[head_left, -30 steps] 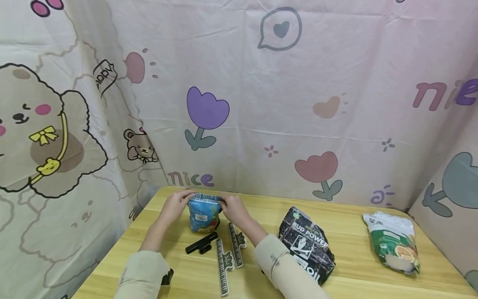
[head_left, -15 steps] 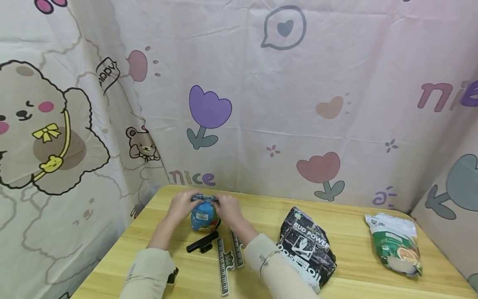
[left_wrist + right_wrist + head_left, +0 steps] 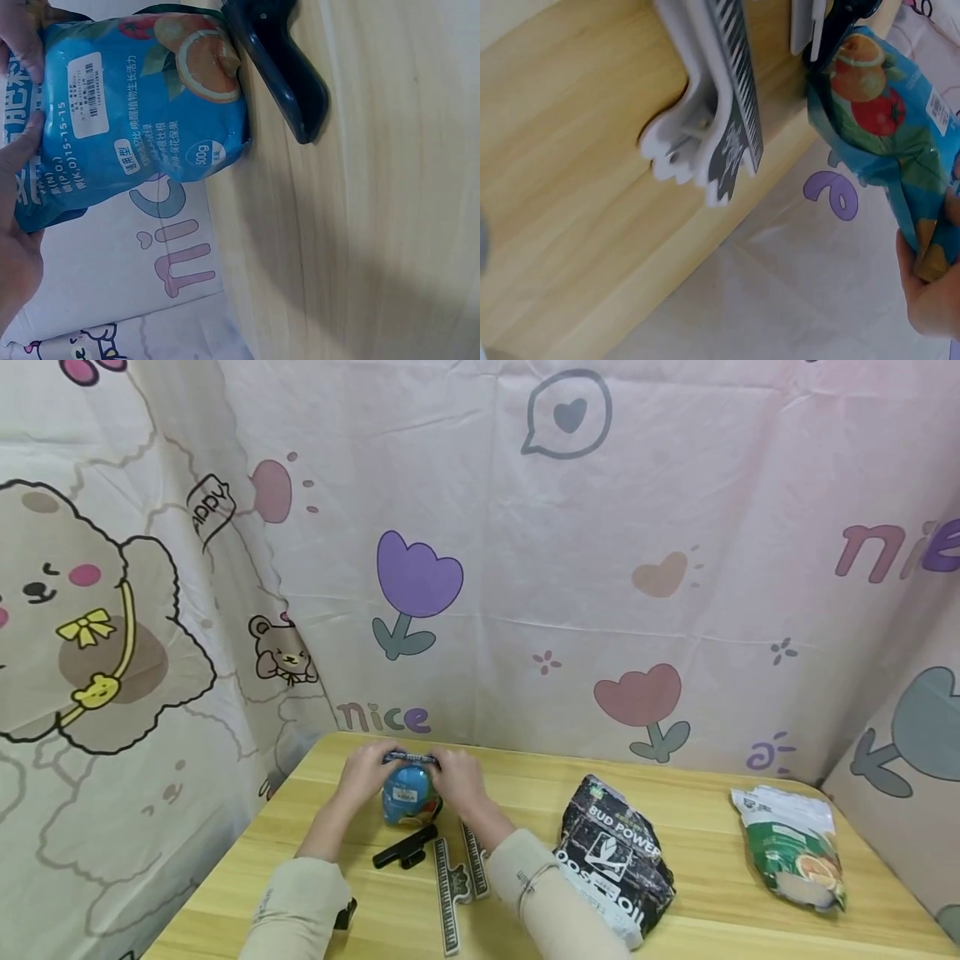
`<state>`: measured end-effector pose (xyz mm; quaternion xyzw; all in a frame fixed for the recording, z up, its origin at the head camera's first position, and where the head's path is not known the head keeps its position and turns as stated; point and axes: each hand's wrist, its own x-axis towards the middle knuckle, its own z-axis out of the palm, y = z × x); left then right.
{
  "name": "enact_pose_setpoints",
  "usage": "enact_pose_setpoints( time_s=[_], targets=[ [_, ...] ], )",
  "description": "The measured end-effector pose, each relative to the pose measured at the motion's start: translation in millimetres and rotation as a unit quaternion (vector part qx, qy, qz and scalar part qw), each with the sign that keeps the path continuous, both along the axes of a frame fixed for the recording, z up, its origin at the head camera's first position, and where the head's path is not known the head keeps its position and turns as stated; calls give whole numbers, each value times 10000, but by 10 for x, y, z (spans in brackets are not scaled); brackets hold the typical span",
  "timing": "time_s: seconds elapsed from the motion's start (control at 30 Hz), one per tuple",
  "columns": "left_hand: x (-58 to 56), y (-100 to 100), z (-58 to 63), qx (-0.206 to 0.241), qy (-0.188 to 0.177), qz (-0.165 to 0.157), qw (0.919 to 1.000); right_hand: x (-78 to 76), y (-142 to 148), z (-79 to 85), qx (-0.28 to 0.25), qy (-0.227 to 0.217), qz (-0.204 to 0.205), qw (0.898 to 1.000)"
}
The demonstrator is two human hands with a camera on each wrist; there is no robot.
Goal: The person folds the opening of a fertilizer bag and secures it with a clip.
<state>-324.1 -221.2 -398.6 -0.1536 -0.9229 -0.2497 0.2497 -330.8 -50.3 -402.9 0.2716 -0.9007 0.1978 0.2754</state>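
Observation:
A blue fertilizer bag point(image 3: 408, 795) with fruit printed on it stands on the table's left side, its top folded over. My left hand point(image 3: 369, 770) pinches one end of the fold, and my right hand point(image 3: 456, 777) grips the other end. In the left wrist view the left fingers press on the front of the bag point(image 3: 142, 105). The right wrist view catches the bag's creased side point(image 3: 874, 112), with right fingers at its top corner. Just in front of the bag lies a black bag clip point(image 3: 406, 847). Two piano-patterned clips point(image 3: 447, 902) lie nearer, to the right.
A black soil bag point(image 3: 617, 860) lies right of the right forearm. Farther right is a white-and-green bag point(image 3: 791, 852) with an orange printed on it. A small black object point(image 3: 345, 914) shows beside the left cuff. A printed cloth point(image 3: 510, 693) hangs behind the wooden table point(image 3: 705, 827).
The bag's upright top has been folded down between both hands, hiding its upper lettering and making it shorter. Over the last half second the hands hold nearly still at the fold.

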Motion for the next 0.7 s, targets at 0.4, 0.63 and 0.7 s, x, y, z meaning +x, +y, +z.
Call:
enact_pose_setpoints(
  time_s=[0.4, 0.63, 0.7],
  targets=[
    [45, 44, 15, 102, -361, 90, 9993, -11, -12, 14, -57, -223, -244, 9994],
    [48, 41, 20, 70, -328, 149, 9993, -4, -4, 28, 153, -460, -110, 9988],
    [53, 35, 25, 94, -363, 87, 9993, -5, 3, 31, 136, -516, -50, 9986]
  ],
)
